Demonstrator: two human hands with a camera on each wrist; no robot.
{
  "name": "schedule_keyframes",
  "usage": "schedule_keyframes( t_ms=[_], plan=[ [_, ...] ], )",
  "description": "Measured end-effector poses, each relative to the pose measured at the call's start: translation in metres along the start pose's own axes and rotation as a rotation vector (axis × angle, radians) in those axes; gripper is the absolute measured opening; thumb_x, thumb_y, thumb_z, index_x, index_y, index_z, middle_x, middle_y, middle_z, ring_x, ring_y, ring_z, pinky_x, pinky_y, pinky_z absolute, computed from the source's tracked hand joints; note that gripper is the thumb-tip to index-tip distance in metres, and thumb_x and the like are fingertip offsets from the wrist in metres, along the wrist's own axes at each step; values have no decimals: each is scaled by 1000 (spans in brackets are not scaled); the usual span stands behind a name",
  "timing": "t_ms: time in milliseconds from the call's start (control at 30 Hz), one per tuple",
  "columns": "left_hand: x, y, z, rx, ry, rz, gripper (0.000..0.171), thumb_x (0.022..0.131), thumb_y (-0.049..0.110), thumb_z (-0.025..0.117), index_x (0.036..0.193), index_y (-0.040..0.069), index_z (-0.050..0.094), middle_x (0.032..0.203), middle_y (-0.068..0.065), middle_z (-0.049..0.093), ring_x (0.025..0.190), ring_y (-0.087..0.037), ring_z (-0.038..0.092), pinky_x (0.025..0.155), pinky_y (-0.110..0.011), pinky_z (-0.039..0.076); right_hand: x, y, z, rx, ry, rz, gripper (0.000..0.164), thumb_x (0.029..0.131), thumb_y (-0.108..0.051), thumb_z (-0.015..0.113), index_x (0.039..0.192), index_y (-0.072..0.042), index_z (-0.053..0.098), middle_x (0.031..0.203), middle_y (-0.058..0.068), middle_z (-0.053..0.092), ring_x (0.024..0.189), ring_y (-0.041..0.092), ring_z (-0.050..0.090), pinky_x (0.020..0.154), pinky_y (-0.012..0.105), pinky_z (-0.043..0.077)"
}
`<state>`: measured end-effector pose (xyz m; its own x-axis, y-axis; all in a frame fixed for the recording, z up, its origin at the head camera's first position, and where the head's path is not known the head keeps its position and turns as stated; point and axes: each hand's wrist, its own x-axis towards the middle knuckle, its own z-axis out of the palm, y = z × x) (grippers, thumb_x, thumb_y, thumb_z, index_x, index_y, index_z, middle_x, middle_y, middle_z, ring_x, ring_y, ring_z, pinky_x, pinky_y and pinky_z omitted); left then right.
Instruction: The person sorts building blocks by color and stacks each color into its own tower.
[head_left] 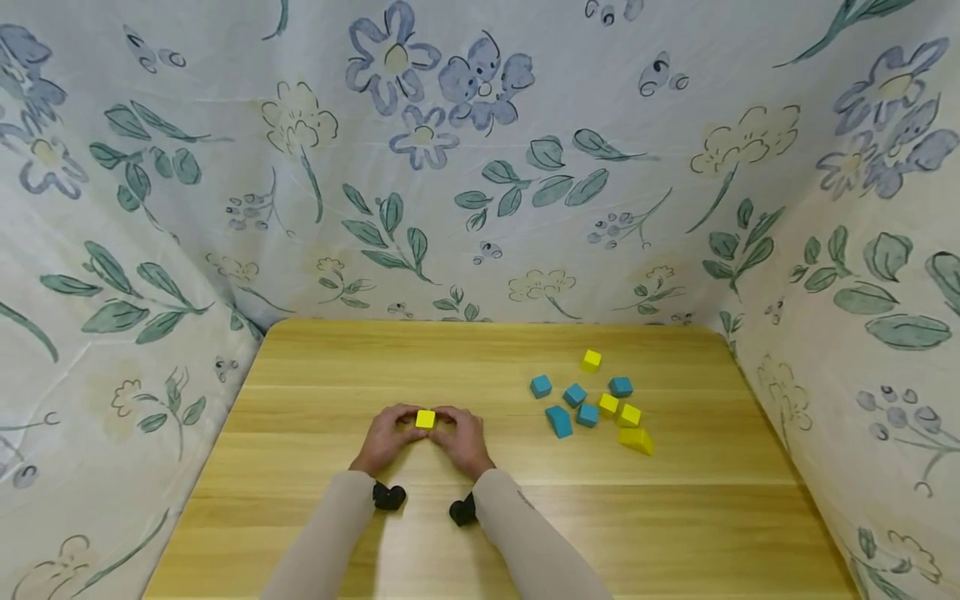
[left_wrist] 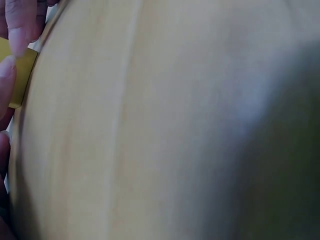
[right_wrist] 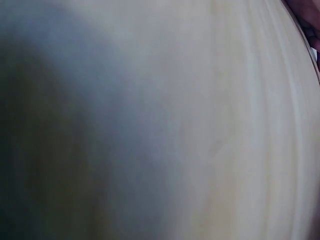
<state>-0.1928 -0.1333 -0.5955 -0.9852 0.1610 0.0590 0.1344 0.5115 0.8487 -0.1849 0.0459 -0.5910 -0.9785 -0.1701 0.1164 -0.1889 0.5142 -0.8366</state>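
Note:
A yellow cube [head_left: 425, 419] sits between my two hands on the left half of the table. From its left side my left hand [head_left: 387, 435] grips it with curled fingers and thumb. The right hand [head_left: 463, 437] mirrors this grip from the right side. In the left wrist view, fingertips [left_wrist: 17, 42] lie on the yellow cube [left_wrist: 24, 75] at the left border. Only a dark sliver of the right hand [right_wrist: 307, 17] shows in the right wrist view's top right corner, and the cube is hidden there.
To the right lie several loose blocks: blue cubes [head_left: 587, 415], a blue angled block [head_left: 559, 422], yellow cubes [head_left: 629, 415] and a yellow wedge [head_left: 637, 440]. The wooden table [head_left: 720, 533] is bounded at the back and sides by floral cloth [head_left: 480, 242].

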Motion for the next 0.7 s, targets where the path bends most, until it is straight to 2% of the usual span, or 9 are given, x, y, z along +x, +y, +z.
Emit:
schedule_keyframes(
  t_ms=[200,467,567,700],
  plan=[
    [1,0,0,7,6,-13,39,77,17,82,112,7,70,103,-5,67,94,-21,55,86,-43,43,-1,0,-2,33,1,6,40,79,-19,80,116,-10,70,104,2,70,93,18,59,94,43,32],
    [1,2,1,5,1,-16,38,78,18,81,113,8,70,106,-5,67,95,-21,55,87,-43,43,-1,6,-8,181,-24,20,39,81,-11,78,118,-6,67,112,5,67,100,21,59,90,37,47],
    [0,3,1,4,0,-14,37,78,17,81,113,9,71,106,-5,67,95,-22,55,87,-44,43,-2,9,-16,230,-26,42,37,83,-9,76,118,-4,66,114,7,67,101,23,59,90,38,46],
    [-1,3,0,2,-2,-30,37,78,16,81,113,10,71,106,-5,67,98,-23,56,90,-46,42,-5,12,-32,242,-13,54,37,85,-8,74,120,-3,65,116,10,66,99,26,58,85,36,47]
  ],
)
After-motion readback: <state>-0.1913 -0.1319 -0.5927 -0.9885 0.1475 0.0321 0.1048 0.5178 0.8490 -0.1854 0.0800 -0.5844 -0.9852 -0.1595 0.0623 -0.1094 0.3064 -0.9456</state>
